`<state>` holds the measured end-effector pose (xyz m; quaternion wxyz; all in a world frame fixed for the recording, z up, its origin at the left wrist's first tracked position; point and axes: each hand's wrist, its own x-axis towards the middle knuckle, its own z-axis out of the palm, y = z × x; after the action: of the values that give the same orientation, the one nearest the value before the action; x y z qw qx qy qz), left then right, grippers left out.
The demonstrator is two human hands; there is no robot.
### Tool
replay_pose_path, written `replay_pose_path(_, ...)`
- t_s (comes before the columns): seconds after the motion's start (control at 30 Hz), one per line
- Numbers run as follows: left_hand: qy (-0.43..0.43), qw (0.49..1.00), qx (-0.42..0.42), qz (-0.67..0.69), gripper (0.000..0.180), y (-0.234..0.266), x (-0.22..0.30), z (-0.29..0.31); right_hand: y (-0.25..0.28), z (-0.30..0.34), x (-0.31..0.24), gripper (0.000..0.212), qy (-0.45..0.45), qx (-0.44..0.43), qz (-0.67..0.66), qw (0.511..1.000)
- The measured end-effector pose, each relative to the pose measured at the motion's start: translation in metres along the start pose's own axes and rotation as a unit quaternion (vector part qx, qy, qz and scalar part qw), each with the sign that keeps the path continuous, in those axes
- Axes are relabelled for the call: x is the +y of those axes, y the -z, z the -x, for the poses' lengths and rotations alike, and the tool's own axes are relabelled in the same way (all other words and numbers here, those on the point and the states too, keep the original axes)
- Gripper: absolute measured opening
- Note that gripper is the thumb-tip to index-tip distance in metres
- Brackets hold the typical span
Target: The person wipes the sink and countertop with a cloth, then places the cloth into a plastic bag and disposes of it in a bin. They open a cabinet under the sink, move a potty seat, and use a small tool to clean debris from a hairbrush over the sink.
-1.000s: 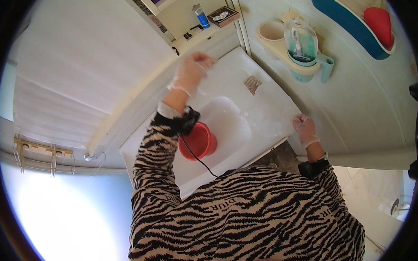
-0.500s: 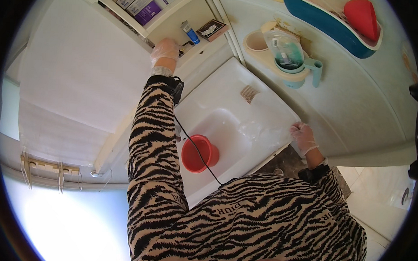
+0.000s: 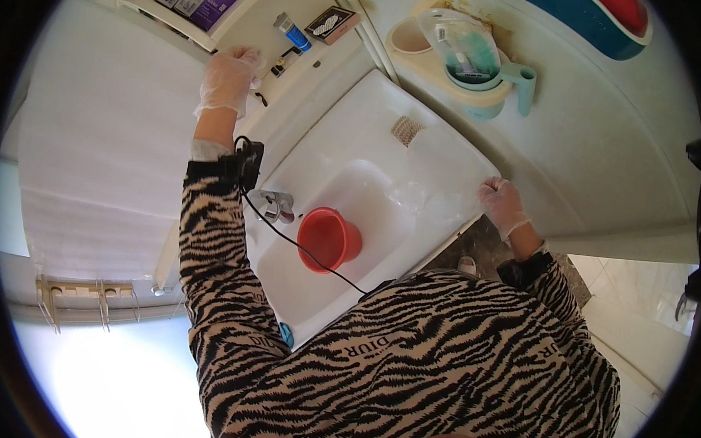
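My left hand (image 3: 225, 82), in a clear plastic glove, reaches to the shelf ledge beside the mirror cabinet. Its fingers are curled in, and what they hold, if anything, is hidden. Just right of it on the ledge lie a blue tube (image 3: 294, 32) and a small box with a white patterned item (image 3: 332, 24). My right hand (image 3: 502, 204), gloved too, is closed at the right corner of the white washbasin (image 3: 453, 165). Inside the basin stands a red bucket (image 3: 329, 241), next to the chrome tap (image 3: 272, 205). A beige woven pad (image 3: 406, 130) lies on the basin's back surface.
A black cable (image 3: 303, 253) runs from my left wrist across the bucket toward my body. On the right wall, a holder (image 3: 406, 55) carries a turquoise cup (image 3: 485, 86) with a clear package. A blue tub (image 3: 573, 22) hangs above. Purple and white boxes (image 3: 211, 7) fill the cabinet shelf.
My left hand has drawn back leftward and nearer along the ledge, bringing the tap into view. The right hand stays at the basin's corner. The whole view has shifted a little.
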<state>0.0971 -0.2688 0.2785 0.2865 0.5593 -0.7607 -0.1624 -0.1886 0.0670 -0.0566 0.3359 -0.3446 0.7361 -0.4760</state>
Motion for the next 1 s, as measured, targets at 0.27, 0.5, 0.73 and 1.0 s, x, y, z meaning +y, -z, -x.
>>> replay_pose_path(0.27, -0.010, 0.973, -0.198, 0.114, 0.027, -0.056, -0.006, 0.136, 0.013, 0.000, 0.000, 0.019, -0.013, -0.013, -0.018, 1.000)
replay_pose_path(0.5, 0.065, 0.939, -0.283, 0.182, 0.028, -0.128, -0.025, 0.211, 0.019, -0.002, -0.002, 0.031, 0.063, 0.020, 0.076, 0.995)
replay_pose_path(0.73, -0.133, 0.937, -0.290, 0.143, 0.017, -0.172, -0.015, 0.263, 0.025, -0.004, -0.005, 0.018, -0.065, -0.079, -0.106, 0.989)
replay_pose_path(1.0, -0.090, 0.921, -0.378, -0.031, 0.068, -0.199, 0.009, 0.268, 0.041, 0.000, -0.002, 0.015, -0.044, -0.058, -0.105, 0.992)
